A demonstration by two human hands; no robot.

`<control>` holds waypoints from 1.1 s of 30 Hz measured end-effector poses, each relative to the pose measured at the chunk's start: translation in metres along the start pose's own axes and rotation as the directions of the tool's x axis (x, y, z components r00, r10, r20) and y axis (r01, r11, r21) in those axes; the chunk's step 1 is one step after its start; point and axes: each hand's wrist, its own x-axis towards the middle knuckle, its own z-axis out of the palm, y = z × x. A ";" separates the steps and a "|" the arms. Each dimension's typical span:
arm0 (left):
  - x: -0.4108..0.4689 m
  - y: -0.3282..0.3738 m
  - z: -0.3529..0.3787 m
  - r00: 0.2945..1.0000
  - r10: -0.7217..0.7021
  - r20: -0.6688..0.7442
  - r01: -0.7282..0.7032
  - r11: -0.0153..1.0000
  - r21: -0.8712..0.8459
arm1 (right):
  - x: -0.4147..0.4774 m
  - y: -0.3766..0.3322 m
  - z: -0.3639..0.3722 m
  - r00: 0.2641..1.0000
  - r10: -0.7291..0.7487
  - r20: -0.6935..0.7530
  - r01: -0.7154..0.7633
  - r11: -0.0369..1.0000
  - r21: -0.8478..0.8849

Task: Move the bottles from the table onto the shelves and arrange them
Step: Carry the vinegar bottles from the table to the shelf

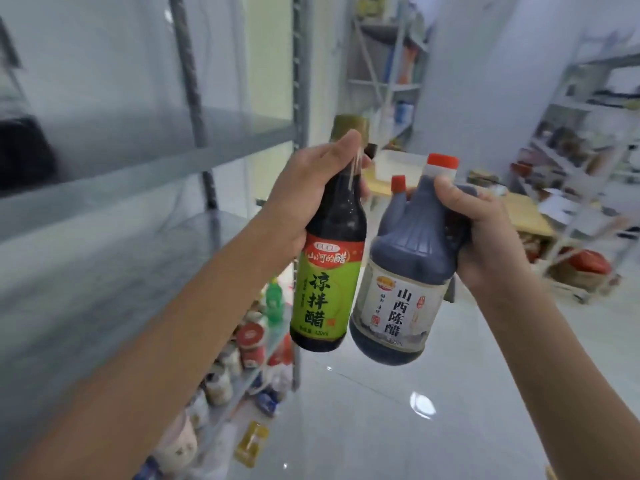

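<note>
My left hand grips the neck of a dark vinegar bottle with a green label and a green cap. My right hand holds the handle of a squat dark vinegar jug with a white label and a red cap. Both bottles hang in the air side by side, tilted slightly, their bases nearly touching. A grey metal shelf unit stands to the left; its upper boards look bare.
Several jars and bottles crowd the lower shelf at the left. Glossy white floor lies ahead. A wooden table with a white tub stands farther back. More shelving with goods lines the right wall.
</note>
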 end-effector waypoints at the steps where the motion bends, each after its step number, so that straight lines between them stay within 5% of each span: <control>1: 0.003 0.007 -0.010 0.999 0.022 -0.033 -0.021 1.000 0.019 | 0.012 0.002 0.010 1.000 0.001 0.023 -0.001 1.000 0.031; 9: 0.041 0.058 -0.054 0.941 0.205 -0.268 -0.163 0.971 0.173 | 0.106 0.007 0.068 0.969 -0.025 0.245 -0.014 0.988 0.156; 18: 0.105 0.085 -0.078 0.756 0.475 -0.450 -0.274 0.855 0.440 | 0.221 0.000 0.121 0.840 -0.074 0.537 -0.076 0.965 0.251; 25: 0.152 0.091 -0.107 0.583 0.596 -0.552 -0.226 0.771 0.595 | 0.284 -0.007 0.173 0.771 -0.136 0.622 -0.038 0.965 0.258; 33: 0.187 0.090 -0.134 0.482 0.674 -0.560 -0.090 0.674 0.733 | 0.330 0.011 0.229 0.664 -0.151 0.732 -0.085 0.958 0.275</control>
